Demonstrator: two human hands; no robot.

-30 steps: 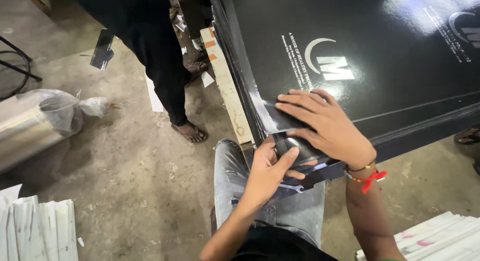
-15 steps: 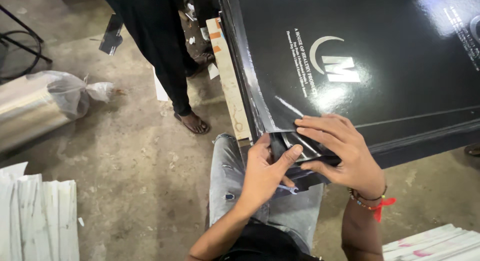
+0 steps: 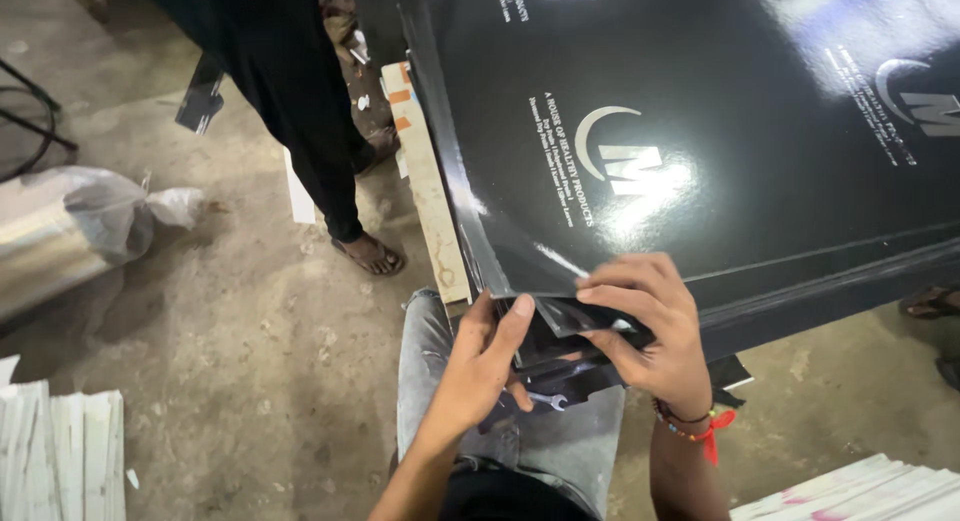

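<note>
A thick stack of large glossy black printed sheets (image 3: 700, 131) fills the upper right of the head view, with pale printing on the top sheet. Its near corner hangs over my knee. My left hand (image 3: 480, 366) grips that corner from below and the side, thumb pressed on the edge. My right hand (image 3: 650, 331) lies on top of the corner with fingers curled over lifted sheet edges, a beaded and red thread band at its wrist. Both hands pinch the sheets at the same corner.
Another person in dark clothes and sandals (image 3: 370, 253) stands on the concrete floor at the upper left. A plastic-wrapped bundle (image 3: 70, 231) lies at left. White sheet stacks sit at the bottom left (image 3: 60, 451) and bottom right (image 3: 860, 491). A wooden board (image 3: 425, 181) edges the stack.
The view has shifted closer onto the corner of the stack. My right hand has slid down toward the corner's edge and curled around it. My left hand stays at the corner.
</note>
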